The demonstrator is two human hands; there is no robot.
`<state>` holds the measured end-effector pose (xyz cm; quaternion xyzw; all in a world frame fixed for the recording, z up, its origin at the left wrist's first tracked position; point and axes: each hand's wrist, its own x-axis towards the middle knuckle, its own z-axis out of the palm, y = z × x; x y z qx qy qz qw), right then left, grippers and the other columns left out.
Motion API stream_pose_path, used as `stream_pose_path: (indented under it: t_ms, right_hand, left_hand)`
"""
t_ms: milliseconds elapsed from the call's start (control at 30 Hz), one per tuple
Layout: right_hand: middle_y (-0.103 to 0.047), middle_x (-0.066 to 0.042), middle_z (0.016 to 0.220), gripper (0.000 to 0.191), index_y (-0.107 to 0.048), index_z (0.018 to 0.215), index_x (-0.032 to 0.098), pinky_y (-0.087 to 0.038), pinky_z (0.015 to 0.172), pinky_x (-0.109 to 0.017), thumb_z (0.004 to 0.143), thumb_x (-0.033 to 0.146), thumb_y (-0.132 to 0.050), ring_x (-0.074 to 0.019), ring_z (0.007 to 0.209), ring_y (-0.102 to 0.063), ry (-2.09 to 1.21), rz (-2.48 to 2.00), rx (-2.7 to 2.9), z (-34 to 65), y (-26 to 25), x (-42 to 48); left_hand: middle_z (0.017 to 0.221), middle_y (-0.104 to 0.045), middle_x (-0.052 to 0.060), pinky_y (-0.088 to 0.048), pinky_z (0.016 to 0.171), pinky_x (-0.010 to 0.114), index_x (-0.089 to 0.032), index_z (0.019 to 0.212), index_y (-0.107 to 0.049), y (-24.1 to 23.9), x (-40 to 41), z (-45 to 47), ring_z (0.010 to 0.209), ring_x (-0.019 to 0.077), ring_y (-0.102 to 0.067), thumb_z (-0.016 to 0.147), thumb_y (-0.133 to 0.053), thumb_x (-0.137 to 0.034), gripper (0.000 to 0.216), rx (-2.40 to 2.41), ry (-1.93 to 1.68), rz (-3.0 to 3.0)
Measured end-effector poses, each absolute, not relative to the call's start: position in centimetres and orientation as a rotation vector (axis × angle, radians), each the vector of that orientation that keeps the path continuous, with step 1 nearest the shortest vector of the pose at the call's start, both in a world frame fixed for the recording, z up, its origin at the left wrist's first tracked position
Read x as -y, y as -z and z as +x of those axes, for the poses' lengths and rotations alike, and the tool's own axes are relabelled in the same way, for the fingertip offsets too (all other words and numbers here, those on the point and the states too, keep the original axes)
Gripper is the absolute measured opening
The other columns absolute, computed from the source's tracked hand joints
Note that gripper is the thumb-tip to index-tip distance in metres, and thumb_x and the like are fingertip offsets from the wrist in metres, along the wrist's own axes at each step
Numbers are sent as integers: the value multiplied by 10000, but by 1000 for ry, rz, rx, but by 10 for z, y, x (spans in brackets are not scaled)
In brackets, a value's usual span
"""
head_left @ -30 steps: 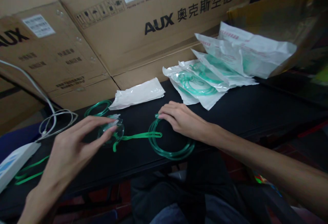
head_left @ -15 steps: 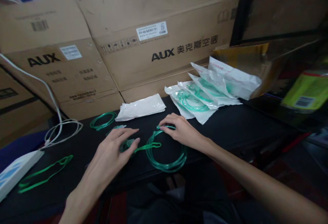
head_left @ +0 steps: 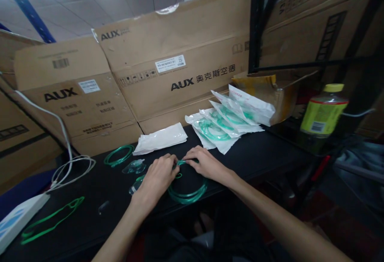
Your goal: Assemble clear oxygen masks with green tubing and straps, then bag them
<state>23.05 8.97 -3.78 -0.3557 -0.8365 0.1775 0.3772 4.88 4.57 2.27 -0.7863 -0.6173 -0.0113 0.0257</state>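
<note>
Green tube coil btwn L hand & R hand; both nearly closed, pinching its far side.

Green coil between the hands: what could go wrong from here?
First, the coil might spring loose or tangle if the right hand, whose fingers pinch it at the far side, slips.

Second, its near side lies close to the front edge of the table, so a careless tug could drag it over.

Third, a small green loop shows beside the left hand, within the coil's ring, and might snag on the tubing.
</note>
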Motion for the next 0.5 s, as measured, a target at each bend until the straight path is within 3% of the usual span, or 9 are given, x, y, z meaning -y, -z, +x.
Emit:
stream_pose_path:
  t_ms: [167,333,500]
  right_hand:
    - [-799,-47,1076,229,-805,1060,239,-478,977,-340,932,145,-641,-233,1051,-695,-538,-897,2103,232,43,-95]
    - [-801,-67,1072,236,-804,1079,220,-502,968,-384,923,169,-634,-272,1044,-717,-590,-940,2023,232,44,-98]
    - [-796,-58,1105,249,-798,1090,220,-533,955,-344,948,198,-594,-245,1051,-739,-652,-914,1910,233,38,-94]
  left_hand:
    - [1045,-738,93,-450,808,328,-193,1062,-672,-18,-62,45,988,267,-688,916,-545,-269,208,1939,105,-2543]
    - [835,-746,47,-440,691,289,-203,908,-710,-25,-86,47,817,235,-698,755,-661,-286,180,1977,47,-2645]
    - [675,-699,30,-413,650,292,-198,778,-693,-30,-89,50,681,216,-665,739,-643,-307,126,1953,90,-2712]
